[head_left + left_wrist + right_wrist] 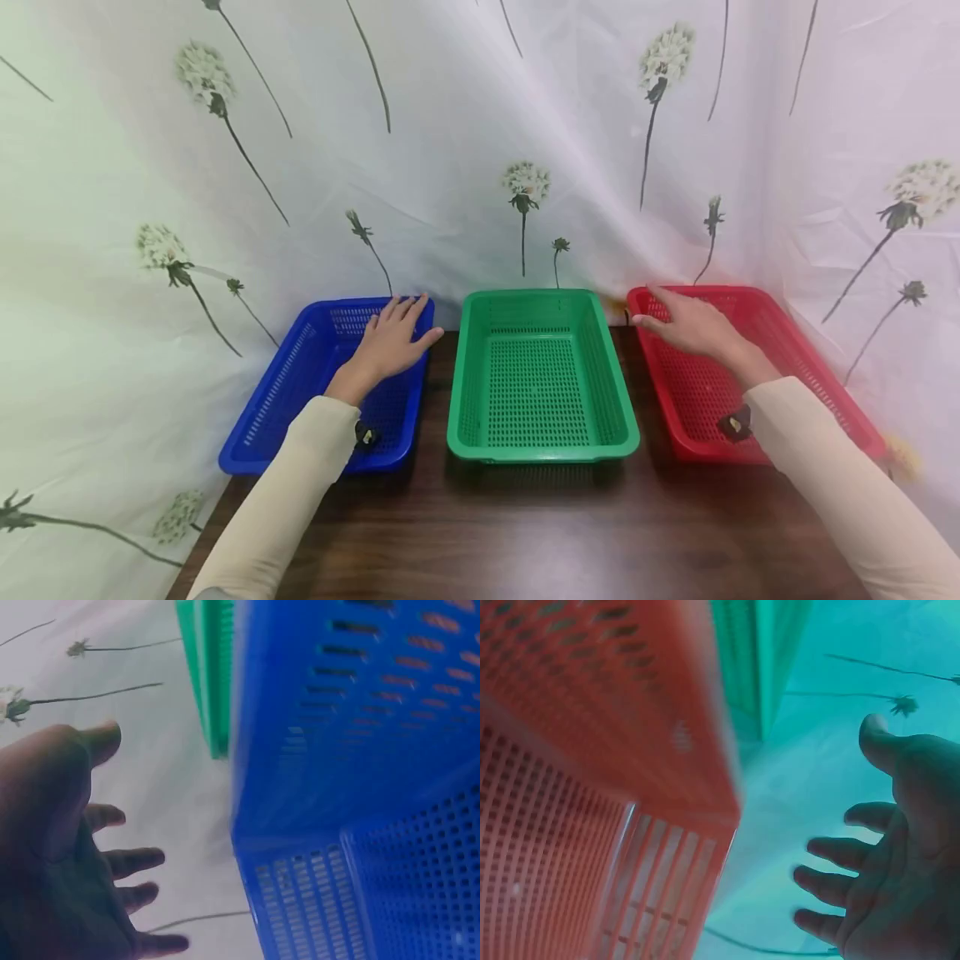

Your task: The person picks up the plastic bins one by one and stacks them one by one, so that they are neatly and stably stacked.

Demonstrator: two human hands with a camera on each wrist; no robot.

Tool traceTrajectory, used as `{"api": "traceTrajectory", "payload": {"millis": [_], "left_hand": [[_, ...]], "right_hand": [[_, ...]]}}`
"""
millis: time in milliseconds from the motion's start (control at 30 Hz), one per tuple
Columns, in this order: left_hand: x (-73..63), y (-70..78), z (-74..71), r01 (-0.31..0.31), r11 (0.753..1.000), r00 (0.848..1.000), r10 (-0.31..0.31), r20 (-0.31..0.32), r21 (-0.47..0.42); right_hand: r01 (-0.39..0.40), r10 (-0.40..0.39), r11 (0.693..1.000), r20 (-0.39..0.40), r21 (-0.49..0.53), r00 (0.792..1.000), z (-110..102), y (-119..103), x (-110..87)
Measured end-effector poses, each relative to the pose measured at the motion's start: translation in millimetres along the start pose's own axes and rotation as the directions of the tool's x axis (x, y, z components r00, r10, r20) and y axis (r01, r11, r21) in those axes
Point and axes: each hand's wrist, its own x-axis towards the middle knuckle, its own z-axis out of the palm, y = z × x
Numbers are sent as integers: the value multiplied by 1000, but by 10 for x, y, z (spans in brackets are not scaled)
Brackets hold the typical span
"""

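Three plastic baskets stand in a row on a dark wooden table. My left hand [393, 337] is held above the blue basket [258, 408] at the left, fingers spread and holding nothing. In the left wrist view that hand [67, 847] shows apart from the basket's wall. Over the red basket [817, 375] at the right hovers my right hand [693, 325], fingers extended and nothing in it. The right wrist view shows this hand [892, 855] clear of the red wall. Between them sits the green basket [534, 392], touched by neither hand.
Behind the baskets hangs a white cloth [450, 167] printed with dandelion flowers. The wooden table [525, 533] extends in front of the baskets. A small dark wrist device [366, 435] shows at the left cuff, another wrist device [735, 423] at the right.
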Motion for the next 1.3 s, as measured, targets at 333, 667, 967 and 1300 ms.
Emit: {"api": "traceTrajectory", "payload": {"millis": [333, 667, 967, 1300], "left_hand": [[3, 244, 6, -32, 957, 998, 12, -69, -288], [-24, 509, 178, 86, 887, 995, -101, -8, -454], [-14, 585, 323, 207, 898, 977, -173, 121, -388], [-52, 612, 378, 269, 854, 958, -187, 219, -445]], "right_hand": [[-24, 43, 977, -82, 213, 996, 28, -281, -2], [-91, 99, 937, -6, 337, 995, 288, -457, 87], [-110, 84, 961, 112, 255, 990, 502, -489, 123], [-141, 87, 949, 194, 283, 977, 580, -487, 158]]}}
